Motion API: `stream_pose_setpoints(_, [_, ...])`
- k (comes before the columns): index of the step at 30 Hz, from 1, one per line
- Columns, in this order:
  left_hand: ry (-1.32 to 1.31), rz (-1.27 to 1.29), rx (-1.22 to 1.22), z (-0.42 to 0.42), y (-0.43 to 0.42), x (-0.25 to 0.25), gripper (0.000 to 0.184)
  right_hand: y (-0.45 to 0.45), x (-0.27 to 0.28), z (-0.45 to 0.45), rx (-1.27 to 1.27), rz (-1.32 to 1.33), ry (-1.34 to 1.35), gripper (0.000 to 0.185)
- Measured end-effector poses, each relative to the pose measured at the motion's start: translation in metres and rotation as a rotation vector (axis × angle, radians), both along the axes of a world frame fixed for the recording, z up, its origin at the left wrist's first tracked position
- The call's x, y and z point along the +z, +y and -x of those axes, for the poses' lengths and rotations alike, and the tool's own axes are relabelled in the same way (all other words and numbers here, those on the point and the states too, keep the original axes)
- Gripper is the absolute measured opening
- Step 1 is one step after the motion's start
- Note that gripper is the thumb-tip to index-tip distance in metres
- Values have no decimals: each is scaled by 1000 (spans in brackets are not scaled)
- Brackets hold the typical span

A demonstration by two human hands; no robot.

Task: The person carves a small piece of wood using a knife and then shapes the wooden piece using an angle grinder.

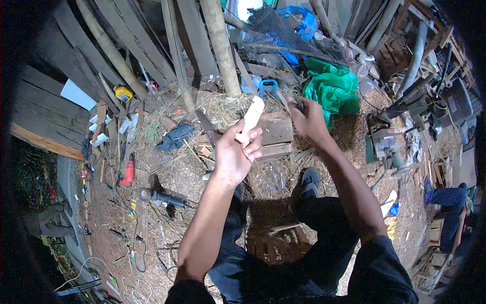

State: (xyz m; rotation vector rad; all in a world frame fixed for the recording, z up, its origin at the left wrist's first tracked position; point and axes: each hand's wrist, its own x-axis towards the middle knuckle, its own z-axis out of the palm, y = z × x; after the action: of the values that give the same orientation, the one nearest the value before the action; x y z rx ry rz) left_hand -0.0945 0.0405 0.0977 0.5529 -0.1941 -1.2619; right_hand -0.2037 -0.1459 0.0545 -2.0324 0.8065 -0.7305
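Note:
My left hand (pixel 234 154) is closed around the lower end of a pale, carved piece of wood (pixel 254 115), which tilts up and to the right with a notched upper end. Up and to the right of it, my right hand (pixel 310 120) grips what looks like a knife (pixel 283 99). Its narrow blade points up and left, apart from the wood, and the dark handle is mostly hidden by the fingers. Below both hands, a wooden block (pixel 277 133) rests on the ground between my feet and the back wall.
Straw and shavings cover the ground. At left lie a red power tool (pixel 128 171), an angle grinder (pixel 164 197) and a yellow tape measure (pixel 122 93). A green plastic bag (pixel 331 86) and a blue handle (pixel 268 85) sit ahead. A bench vise (pixel 387 147) stands right; another person's leg (pixel 448 196) shows far right.

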Motion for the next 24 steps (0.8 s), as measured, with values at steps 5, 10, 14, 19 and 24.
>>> stream_pose_setpoints(5, [6, -8, 57, 6, 11, 10, 41, -3, -2, 6, -13, -174, -84, 37])
stream_pose_setpoints(10, [-237, 15, 115, 5, 14, 22, 37, 2, 20, 23, 90, -95, 71, 29])
stream_pose_setpoints(14, [-405, -103, 193, -1, 11, 17, 23, 18, 39, 17, 143, 152, 73, 21])
stream_pose_setpoints(19, [-554, -98, 207, -2, 7, 6, 38, 44, 65, 2, 243, 331, 224, 29])
stream_pose_setpoints(24, [-675, -81, 210, 1, 1, 10, 57, 46, 51, -21, 294, 438, 297, 26])
